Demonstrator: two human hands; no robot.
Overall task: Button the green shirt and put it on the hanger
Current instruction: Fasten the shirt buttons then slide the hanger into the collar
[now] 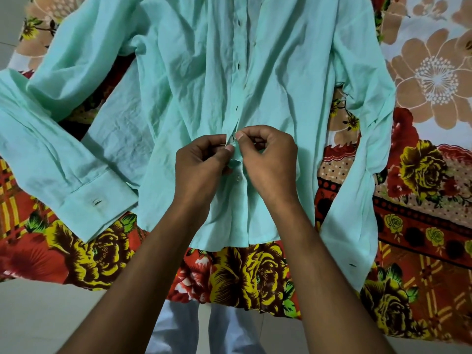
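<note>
Both the left hand (201, 162) and right hand (265, 154) pinch the green shirt (199, 72) placket beneath them.

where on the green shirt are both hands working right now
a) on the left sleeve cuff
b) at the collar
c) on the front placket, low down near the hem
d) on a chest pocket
c: the left hand and the right hand pinch the front placket of the green shirt low down, just above a button close to the hem.
</note>
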